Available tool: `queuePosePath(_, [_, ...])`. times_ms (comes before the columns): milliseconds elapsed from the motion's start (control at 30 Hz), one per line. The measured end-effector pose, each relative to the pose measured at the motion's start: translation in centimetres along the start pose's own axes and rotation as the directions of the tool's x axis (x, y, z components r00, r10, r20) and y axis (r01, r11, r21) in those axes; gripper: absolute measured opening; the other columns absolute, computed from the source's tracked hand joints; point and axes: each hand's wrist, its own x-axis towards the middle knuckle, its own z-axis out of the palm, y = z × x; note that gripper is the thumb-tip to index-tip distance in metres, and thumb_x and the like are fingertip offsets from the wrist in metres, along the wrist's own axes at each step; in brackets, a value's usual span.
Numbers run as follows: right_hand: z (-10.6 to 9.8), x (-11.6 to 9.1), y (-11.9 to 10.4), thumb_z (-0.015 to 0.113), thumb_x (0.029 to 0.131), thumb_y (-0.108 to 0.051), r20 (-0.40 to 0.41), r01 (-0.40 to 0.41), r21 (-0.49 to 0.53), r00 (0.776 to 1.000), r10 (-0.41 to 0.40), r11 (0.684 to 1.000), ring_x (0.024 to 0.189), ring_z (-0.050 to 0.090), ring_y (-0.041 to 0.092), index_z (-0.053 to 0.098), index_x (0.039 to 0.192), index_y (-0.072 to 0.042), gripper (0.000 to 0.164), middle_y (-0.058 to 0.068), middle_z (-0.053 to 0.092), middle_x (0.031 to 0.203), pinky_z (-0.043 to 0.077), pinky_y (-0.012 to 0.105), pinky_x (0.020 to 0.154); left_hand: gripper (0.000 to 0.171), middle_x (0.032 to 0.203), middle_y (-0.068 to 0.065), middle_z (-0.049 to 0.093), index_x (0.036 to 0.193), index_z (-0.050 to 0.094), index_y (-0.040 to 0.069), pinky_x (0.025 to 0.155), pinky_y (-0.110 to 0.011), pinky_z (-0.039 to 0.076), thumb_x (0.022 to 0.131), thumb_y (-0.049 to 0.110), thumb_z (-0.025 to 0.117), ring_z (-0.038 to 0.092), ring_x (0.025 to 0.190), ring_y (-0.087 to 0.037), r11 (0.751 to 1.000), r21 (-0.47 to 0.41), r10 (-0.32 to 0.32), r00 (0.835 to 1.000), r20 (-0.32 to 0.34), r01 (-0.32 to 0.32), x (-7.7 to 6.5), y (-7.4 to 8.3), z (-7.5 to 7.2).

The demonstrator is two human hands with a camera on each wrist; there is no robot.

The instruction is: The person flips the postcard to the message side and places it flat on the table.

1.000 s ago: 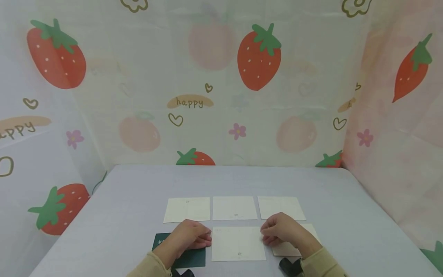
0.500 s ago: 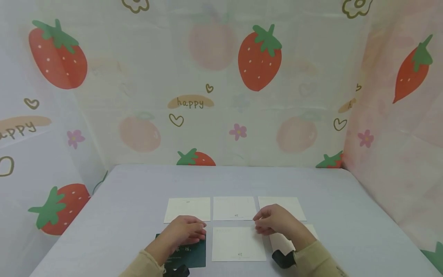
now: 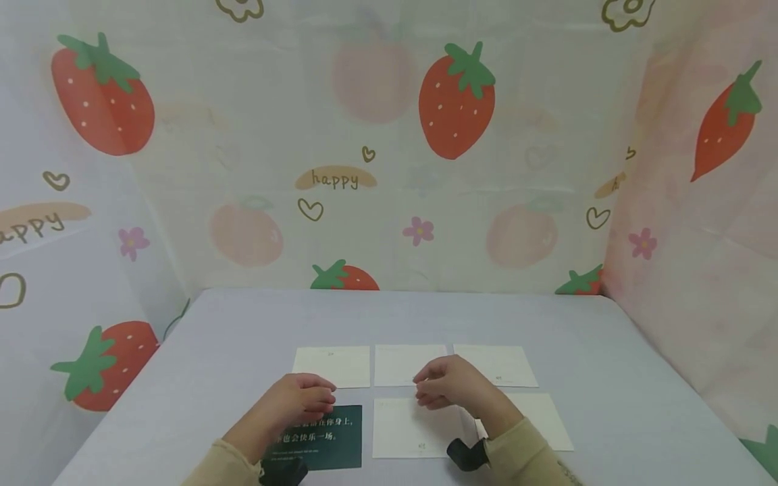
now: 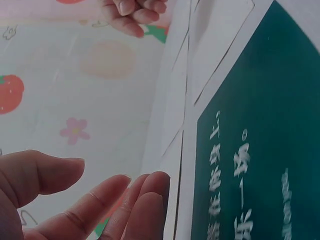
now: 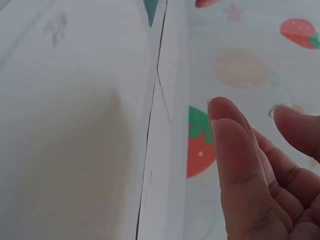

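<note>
Above the dark green card [image 3: 340,449] with white writing, my left hand [image 3: 294,401] hovers, fingers loosely bent and holding nothing. My right hand [image 3: 452,388] hangs over the white front middle card [image 3: 398,428], its fingers relaxed too, with nothing in them. In the left wrist view, thumb and fingertips of the left hand [image 4: 75,215] stand apart beside the green card. The right wrist view has the right hand [image 5: 250,185] with an empty gap between thumb and fingers. Right of the middle card lies another white card [image 3: 541,422], partly behind my right wrist.
Three white cards lie in a back row: left [image 3: 340,364], middle [image 3: 395,364] and right [image 3: 504,368]. They rest on a white-covered table [image 3: 243,324]. A strawberry-print cloth [image 3: 389,223] walls off the back and both sides.
Both hands have come off the front middle card's side edges, rising and moving left. More of the green card's writing shows now. The cards stay in place.
</note>
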Motion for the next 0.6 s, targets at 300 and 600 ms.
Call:
queuePosePath(300, [2.3, 0.7, -0.5, 0.062, 0.084, -0.007, 0.025, -0.004, 0.057, 1.000, 0.002, 0.998, 0.072, 0.066, 0.021, 0.063, 0.098, 0.008, 0.020, 0.011, 0.067, 0.080, 0.056, 0.033, 0.066, 0.027, 0.088, -0.010, 0.067, 0.107, 0.062, -0.002, 0.074, -0.033, 0.054, 0.086, 0.015, 0.060, 0.064, 0.080, -0.019, 0.996, 0.055, -0.058, 0.989, -0.135, 0.066, -0.9, 0.0, -2.2])
queuePosePath(600, [4.9, 1.2, -0.9, 0.064, 0.083, -0.008, 0.017, -0.053, 0.060, 0.999, 0.052, 0.997, 0.071, 0.066, 0.021, 0.065, 0.094, 0.004, 0.016, 0.011, 0.067, 0.079, 0.056, 0.033, 0.065, 0.029, 0.091, -0.011, 0.067, 0.110, 0.060, -0.003, 0.074, -0.034, 0.054, 0.087, 0.015, 0.060, 0.064, 0.079, -0.019, 0.991, 0.063, -0.102, 0.978, -0.183, 0.115, -1.9, -0.1, -3.9])
